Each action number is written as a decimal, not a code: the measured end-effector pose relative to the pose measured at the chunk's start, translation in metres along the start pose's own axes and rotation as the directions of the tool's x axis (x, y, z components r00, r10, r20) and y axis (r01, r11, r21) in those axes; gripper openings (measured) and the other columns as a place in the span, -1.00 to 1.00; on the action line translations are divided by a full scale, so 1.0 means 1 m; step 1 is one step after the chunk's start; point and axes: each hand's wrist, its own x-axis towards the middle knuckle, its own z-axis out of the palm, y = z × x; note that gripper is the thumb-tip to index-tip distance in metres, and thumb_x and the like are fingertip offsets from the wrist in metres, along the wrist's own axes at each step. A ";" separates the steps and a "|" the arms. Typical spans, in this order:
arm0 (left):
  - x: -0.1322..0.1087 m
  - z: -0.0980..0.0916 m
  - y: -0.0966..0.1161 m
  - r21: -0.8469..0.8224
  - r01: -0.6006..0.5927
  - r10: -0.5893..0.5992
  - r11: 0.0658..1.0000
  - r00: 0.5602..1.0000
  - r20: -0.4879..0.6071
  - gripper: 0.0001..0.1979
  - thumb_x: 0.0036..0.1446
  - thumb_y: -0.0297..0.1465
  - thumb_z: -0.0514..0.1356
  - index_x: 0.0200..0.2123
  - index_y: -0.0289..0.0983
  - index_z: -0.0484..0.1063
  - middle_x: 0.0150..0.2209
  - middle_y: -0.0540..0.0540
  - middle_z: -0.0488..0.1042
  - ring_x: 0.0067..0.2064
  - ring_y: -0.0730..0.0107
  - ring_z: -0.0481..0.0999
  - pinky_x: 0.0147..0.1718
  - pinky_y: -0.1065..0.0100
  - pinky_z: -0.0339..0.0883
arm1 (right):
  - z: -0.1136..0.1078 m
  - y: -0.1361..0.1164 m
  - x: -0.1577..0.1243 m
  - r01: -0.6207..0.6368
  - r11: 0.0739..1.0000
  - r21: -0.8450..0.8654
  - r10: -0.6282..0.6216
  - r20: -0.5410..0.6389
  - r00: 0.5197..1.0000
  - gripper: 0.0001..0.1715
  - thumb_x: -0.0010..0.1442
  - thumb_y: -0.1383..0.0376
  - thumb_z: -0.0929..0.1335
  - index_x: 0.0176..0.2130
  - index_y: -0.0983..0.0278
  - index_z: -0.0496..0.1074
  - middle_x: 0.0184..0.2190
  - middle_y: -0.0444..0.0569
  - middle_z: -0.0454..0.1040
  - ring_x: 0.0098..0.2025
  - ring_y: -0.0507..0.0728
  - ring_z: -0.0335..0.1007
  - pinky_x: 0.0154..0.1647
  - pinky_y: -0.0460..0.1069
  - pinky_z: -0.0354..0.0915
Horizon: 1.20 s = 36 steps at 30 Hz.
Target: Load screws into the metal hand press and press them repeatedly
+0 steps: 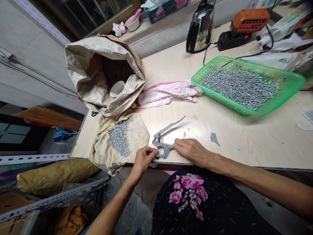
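Observation:
My right hand (192, 150) is closed round the lower handle of grey snap-type pliers (169, 126), whose spring-loaded handles stand apart. Beside the jaw, near a small red part (158, 148), the fingers of my left hand (143, 158) are pinched together. Whatever they hold is too small or hidden to make out. To the left, a heap of small silvery metal pins (119, 137) lies on a yellowish patterned cloth (140, 129) at the table's front edge.
A green basket (290, 83) of similar metal pieces stands at right. Behind the cloth sits an open woven sack (83, 62) with a white dish inside. A pink-white towel (168, 93), a kettle (201, 29) and an orange battery (250, 21) on its charger are farther back.

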 end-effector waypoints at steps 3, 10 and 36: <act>0.004 -0.006 0.005 0.066 0.033 -0.041 0.997 0.993 0.115 -0.63 -0.07 -0.11 0.24 -0.49 -0.35 0.56 -0.61 -0.03 0.45 -0.54 0.44 0.35 -0.53 0.44 0.14 | 0.006 0.001 0.000 -0.036 0.998 0.041 0.034 0.052 0.998 -0.79 0.28 0.50 0.17 -0.31 0.28 0.28 -0.36 -0.07 0.33 -0.45 0.03 0.12 -0.48 -0.01 -0.01; 0.002 -0.007 0.003 0.051 0.077 -0.085 0.996 0.978 0.188 -0.58 -0.08 -0.06 0.24 -0.49 -0.37 0.55 -0.61 -0.03 0.43 -0.54 0.45 0.32 -0.53 0.44 0.11 | -0.011 0.016 0.004 -0.098 0.994 0.055 0.094 0.059 0.994 -0.51 0.20 0.06 0.38 -0.02 0.33 0.32 0.04 0.20 0.34 0.05 0.28 0.23 -0.02 0.16 0.20; 0.027 0.030 0.052 0.372 -0.757 0.648 0.537 0.653 0.392 -0.27 0.13 -0.21 0.27 0.28 -0.25 0.04 0.27 -0.32 0.18 0.30 -0.03 0.13 0.19 -0.06 0.16 | -0.023 0.018 -0.001 -0.170 0.983 0.075 0.167 0.046 0.985 -0.11 0.08 0.04 0.43 0.23 0.34 0.07 -0.06 0.16 0.36 -0.04 0.29 0.24 -0.07 0.16 0.22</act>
